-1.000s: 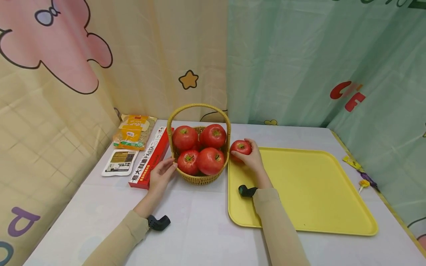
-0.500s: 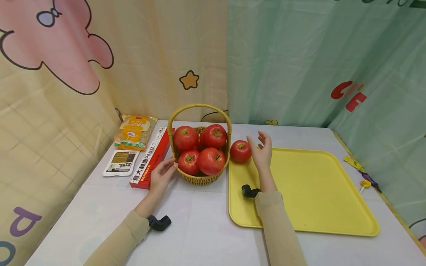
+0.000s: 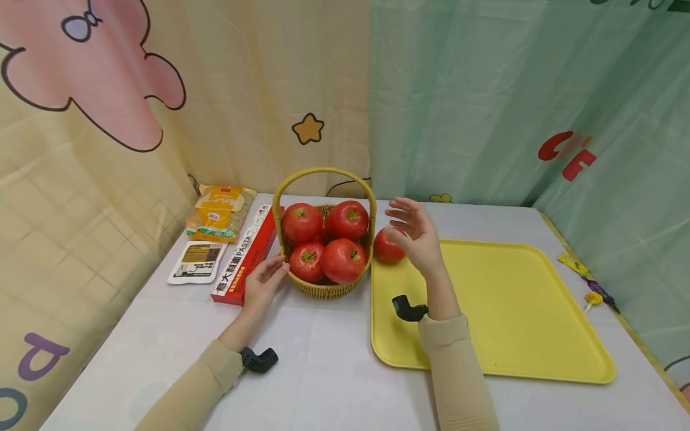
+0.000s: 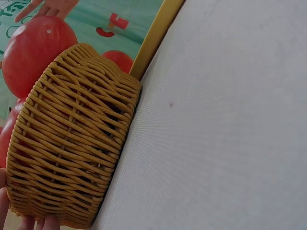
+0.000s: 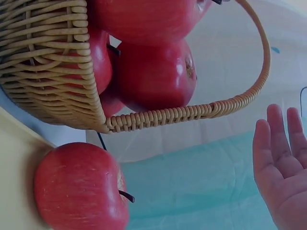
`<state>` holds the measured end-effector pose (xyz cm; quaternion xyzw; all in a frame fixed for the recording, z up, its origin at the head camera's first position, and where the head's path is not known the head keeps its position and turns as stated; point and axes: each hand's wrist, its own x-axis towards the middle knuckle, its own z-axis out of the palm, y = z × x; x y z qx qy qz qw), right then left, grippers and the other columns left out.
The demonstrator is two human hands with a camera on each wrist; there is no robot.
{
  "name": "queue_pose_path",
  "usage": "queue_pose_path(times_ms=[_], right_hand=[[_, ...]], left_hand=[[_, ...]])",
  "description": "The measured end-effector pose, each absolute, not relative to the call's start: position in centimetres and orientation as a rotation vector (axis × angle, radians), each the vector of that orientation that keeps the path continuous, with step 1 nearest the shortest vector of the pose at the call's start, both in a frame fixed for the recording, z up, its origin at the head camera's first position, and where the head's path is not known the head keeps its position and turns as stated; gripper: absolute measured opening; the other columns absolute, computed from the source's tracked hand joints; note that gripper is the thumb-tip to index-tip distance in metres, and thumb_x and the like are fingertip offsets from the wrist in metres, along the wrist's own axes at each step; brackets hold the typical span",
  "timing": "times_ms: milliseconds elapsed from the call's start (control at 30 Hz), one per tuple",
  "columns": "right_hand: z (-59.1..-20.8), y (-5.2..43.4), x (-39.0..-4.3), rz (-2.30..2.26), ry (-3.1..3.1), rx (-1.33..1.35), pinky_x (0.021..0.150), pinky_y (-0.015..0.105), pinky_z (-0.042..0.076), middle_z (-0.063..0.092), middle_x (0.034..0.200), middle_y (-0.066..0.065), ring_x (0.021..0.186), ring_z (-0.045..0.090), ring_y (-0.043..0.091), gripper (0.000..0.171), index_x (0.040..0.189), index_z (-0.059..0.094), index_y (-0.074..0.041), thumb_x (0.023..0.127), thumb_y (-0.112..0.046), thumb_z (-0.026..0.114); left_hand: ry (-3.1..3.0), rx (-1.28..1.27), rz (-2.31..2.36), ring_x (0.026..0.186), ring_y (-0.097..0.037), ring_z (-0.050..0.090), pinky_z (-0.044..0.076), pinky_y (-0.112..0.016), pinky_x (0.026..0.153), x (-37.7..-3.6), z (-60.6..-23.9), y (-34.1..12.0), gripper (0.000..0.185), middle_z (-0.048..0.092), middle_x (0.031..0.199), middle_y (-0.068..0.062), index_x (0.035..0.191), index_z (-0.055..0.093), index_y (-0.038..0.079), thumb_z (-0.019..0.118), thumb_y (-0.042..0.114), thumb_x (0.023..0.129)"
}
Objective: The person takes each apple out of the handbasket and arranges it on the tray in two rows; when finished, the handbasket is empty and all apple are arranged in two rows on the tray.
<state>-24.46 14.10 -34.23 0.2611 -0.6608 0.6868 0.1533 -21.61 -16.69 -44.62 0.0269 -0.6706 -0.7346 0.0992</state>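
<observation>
A woven basket with a tall arched handle stands on the table, piled with several red apples. My left hand grips the basket's left rim; the left wrist view catches only its fingertips against the weave. One more apple sits at the far left corner of the yellow tray, right beside the basket. Above and to the right of that apple, my right hand is raised with nothing in it. Its fingers are spread loosely in the right wrist view.
Left of the basket lie a red-and-white pasta box, a yellow food packet and a white packet. Wrapped candy and a lollipop lie past the tray's right edge. A printed curtain hangs behind the table.
My right hand has let go of the apple at the tray's corner and risen above it, first drawing right, then tilting left. The left hand has stayed on the basket.
</observation>
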Motion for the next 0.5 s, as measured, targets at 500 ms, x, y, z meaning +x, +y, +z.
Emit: queue_pose_path(times_ms=[500], right_hand=[[-35.0, 12.3, -24.3, 1.989, -2.143, 0.935, 0.102, 0.057, 0.034, 0.045, 0.131, 0.027, 0.121, 0.044, 0.037, 0.057, 0.13, 0.045, 0.003, 0.078, 0.008, 0.068]], left_hand=[[-1.988, 0.086, -2.184, 0.113, -0.011, 0.053, 0.048, -0.033, 0.092, -21.6, -44.6, -16.7, 0.038, 0.052, 0.131, -0.008, 0.124, 0.054, -0.003, 0.063, 0.012, 0.09]])
